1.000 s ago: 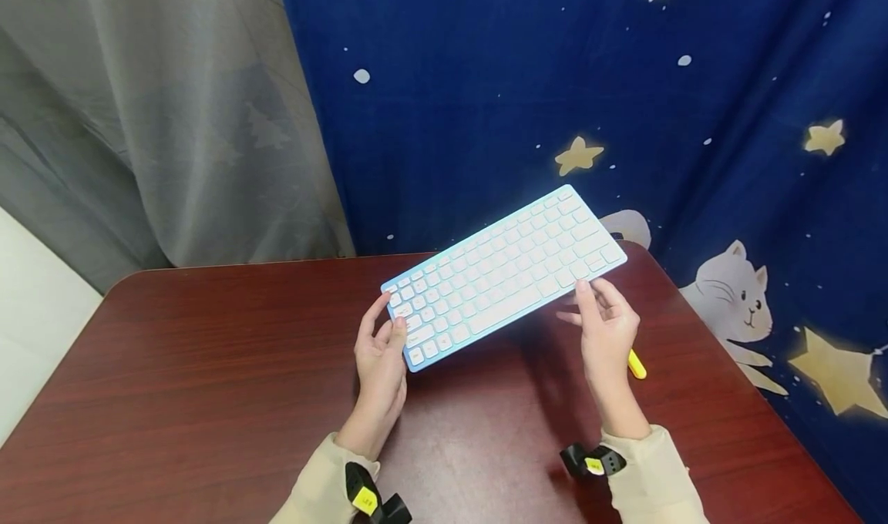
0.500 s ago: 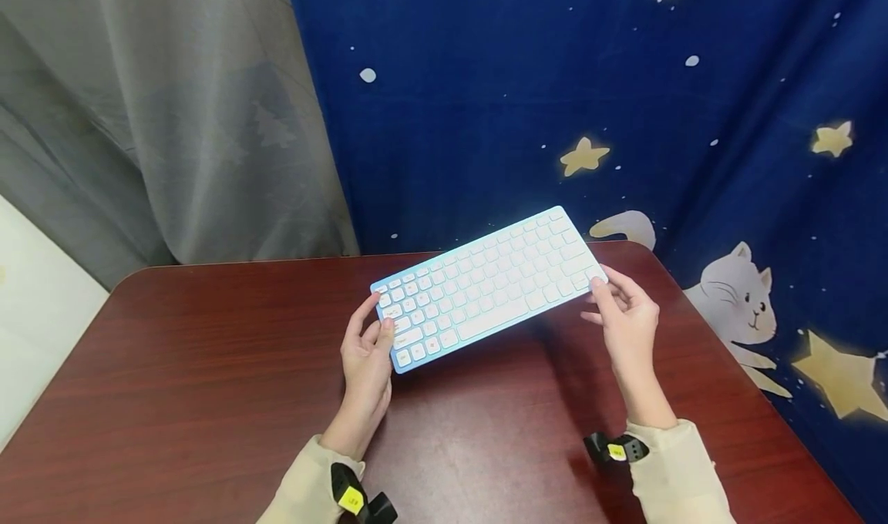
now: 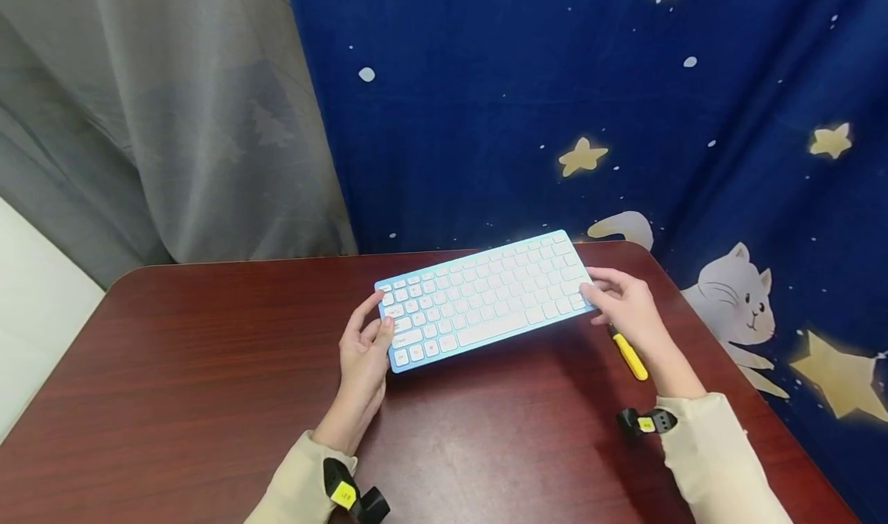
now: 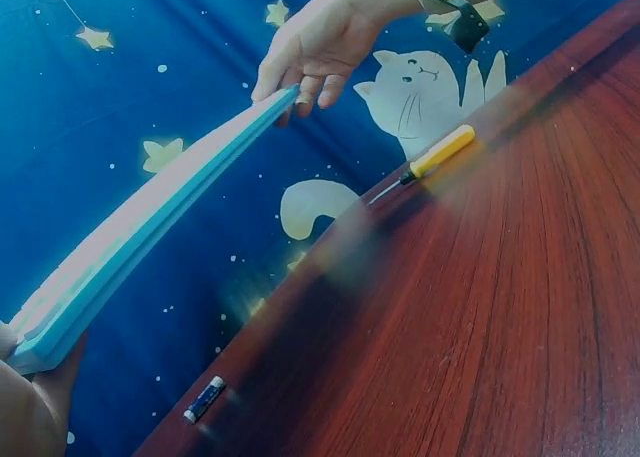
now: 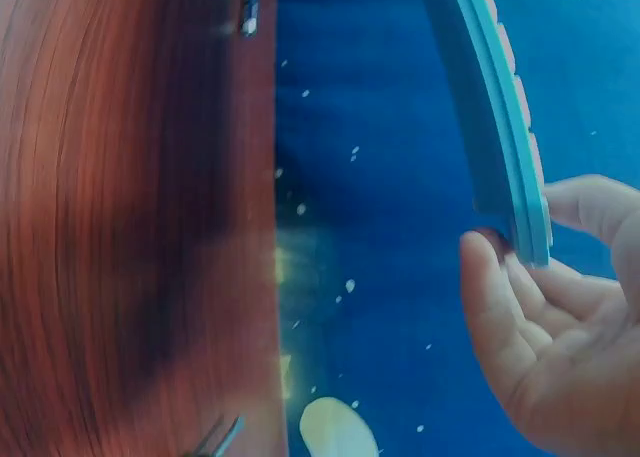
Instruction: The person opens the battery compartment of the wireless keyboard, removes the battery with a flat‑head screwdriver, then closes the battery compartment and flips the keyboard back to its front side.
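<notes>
A light blue keyboard (image 3: 486, 297) with white keys is held above the table, its right end tilted up and away in the head view. My left hand (image 3: 364, 362) grips its left end, thumb on the keys side and fingers at the edge. At the opposite end, my right hand (image 3: 624, 308) pinches the right edge between thumb and fingers. The right wrist view shows fingers (image 5: 485, 287) under the keyboard's underside and the thumb over the keys. A yellow-handled screwdriver (image 3: 630, 356) lies on the table below my right hand; its metal shaft shows in the left wrist view.
The dark red wooden table (image 3: 208, 401) extends to a blue star-patterned curtain (image 3: 472, 108) and a grey curtain (image 3: 208, 123). A small dark cylinder with pale ends (image 4: 204, 399), resembling a battery, lies near the table's far edge, hidden by the keyboard in the head view.
The keyboard's right end has come down, so it slopes less. My right hand has shifted right, from the lower edge to the right end. The left hand moved slightly left, keeping its grip.
</notes>
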The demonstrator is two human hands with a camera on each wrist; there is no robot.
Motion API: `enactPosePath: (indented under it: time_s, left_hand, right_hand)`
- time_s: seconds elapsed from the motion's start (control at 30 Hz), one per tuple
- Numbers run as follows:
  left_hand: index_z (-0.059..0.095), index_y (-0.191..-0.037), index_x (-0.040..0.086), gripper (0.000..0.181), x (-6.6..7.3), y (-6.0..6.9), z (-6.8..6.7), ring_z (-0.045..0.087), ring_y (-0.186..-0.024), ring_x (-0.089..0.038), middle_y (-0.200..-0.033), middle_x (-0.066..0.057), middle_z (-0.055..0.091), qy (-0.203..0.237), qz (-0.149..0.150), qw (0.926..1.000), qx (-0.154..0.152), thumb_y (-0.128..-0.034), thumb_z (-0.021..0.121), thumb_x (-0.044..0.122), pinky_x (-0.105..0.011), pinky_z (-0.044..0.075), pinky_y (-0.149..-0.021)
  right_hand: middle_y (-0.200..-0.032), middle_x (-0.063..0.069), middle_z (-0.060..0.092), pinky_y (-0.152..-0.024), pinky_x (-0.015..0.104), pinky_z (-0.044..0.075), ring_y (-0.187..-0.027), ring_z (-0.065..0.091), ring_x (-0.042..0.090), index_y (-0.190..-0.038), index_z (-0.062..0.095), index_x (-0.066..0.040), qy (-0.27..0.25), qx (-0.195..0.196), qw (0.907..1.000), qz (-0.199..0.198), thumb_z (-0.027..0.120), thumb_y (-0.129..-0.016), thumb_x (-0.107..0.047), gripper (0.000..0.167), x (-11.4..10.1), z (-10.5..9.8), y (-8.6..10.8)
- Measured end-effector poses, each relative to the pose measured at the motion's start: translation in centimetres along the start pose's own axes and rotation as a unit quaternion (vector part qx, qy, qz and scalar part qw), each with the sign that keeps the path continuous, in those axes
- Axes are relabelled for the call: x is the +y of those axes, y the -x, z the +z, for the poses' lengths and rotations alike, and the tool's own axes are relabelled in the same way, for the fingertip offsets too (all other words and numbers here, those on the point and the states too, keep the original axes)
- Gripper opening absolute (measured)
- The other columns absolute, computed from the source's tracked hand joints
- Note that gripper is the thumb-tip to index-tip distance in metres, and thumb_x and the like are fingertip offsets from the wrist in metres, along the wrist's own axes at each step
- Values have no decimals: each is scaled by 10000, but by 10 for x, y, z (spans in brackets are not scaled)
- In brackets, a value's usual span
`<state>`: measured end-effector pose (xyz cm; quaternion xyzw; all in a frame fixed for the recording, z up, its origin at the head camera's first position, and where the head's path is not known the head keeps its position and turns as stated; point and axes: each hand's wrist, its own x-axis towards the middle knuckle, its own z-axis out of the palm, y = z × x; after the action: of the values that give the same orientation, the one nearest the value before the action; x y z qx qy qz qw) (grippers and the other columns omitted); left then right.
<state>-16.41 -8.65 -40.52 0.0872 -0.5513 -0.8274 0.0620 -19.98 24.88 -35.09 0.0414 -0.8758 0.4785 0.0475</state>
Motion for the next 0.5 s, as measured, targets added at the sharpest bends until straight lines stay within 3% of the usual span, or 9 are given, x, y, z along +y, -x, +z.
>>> enactPosePath:
  time_s: [0.2,0.5]
  left_hand:
    - [483,-1298,214,419,-1,5,-1,617,-811,-177,-1054,-179,602,-378,-72,9991,-152,-940,465,-2,-282,521,-640]
    - [495,-1285,244,411,-9,0,-1,601,-744,-151,-1025,-167,613,-925,-202,9946,-424,-932,504,33,-259,504,-610]
  right_hand:
    - [-1017,250,603,-596,328,533,-705,608,203,-1279,447,80,269,-796,9958,360,597,-898,-236,517,11,-6,-6]
    - [-1026,259,601,-659,396,533,-721,625,219,-1246,440,129,734,-1268,9859,809,626,-878,-203,530,32,1,-3]
